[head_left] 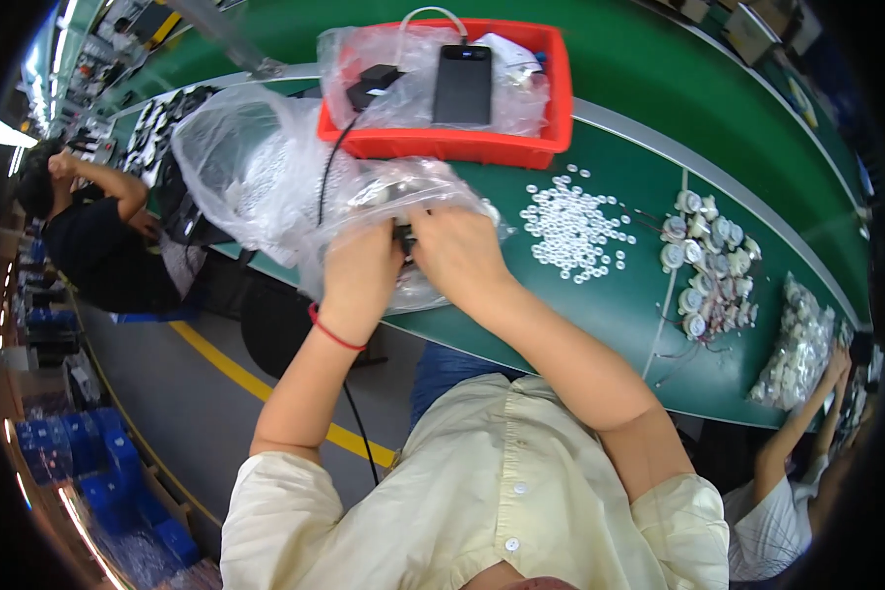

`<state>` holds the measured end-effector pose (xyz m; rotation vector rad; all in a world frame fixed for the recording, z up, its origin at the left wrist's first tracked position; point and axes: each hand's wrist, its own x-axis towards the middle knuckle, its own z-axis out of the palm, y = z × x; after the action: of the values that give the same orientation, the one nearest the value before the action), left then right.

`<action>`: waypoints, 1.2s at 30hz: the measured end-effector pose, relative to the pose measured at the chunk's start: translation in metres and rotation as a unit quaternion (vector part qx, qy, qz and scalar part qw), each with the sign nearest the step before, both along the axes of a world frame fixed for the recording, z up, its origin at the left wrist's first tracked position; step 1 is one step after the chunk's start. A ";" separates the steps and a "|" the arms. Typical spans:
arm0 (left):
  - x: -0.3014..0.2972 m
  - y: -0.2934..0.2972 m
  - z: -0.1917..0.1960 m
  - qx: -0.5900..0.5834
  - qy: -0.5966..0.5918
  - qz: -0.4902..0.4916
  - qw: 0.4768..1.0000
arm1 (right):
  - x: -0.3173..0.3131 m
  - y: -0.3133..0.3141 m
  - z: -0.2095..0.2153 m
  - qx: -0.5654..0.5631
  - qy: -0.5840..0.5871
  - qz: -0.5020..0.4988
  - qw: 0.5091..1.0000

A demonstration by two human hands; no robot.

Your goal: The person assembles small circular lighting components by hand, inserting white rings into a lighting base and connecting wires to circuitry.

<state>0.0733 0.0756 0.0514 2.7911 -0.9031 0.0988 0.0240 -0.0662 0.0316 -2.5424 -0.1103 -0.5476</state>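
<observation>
My left hand (362, 264), with a red cord at its wrist, and my right hand (454, 251) meet over a clear plastic bag (428, 177) on the green bench. Both have their fingers bent inward and closed. A small dark thing (404, 236) shows between them, too hidden to name. The bag spreads around and beyond both hands, with pale pieces dimly visible inside. Just left lies a larger clear bag (283, 192) of small white pieces. Right of my right hand, many small white rings (575, 226) lie loose on the bench.
A red bin (442, 146) behind my hands holds plastic bags and a black power bank (462, 87) with a white cable. Small wired motors (703, 261) and a filled clear bag (796, 344) lie at right. Other people (98, 231) sit at both ends.
</observation>
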 end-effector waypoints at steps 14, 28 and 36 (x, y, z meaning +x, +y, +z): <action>-0.004 0.019 0.030 0.043 0.157 -0.084 0.983 | -0.090 -0.047 0.039 0.703 0.045 0.084 0.705; -0.001 0.017 0.048 -0.285 -0.094 -0.007 0.954 | -0.181 -0.135 0.004 0.795 0.010 0.101 0.599; -0.015 0.037 0.063 -0.773 0.490 0.068 0.398 | -0.182 -0.129 0.010 0.799 0.013 0.057 0.599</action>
<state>0.0586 0.1123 0.1143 0.6874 0.0381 -0.4240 -0.1577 -0.1954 0.0413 -0.7215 0.1801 -0.2595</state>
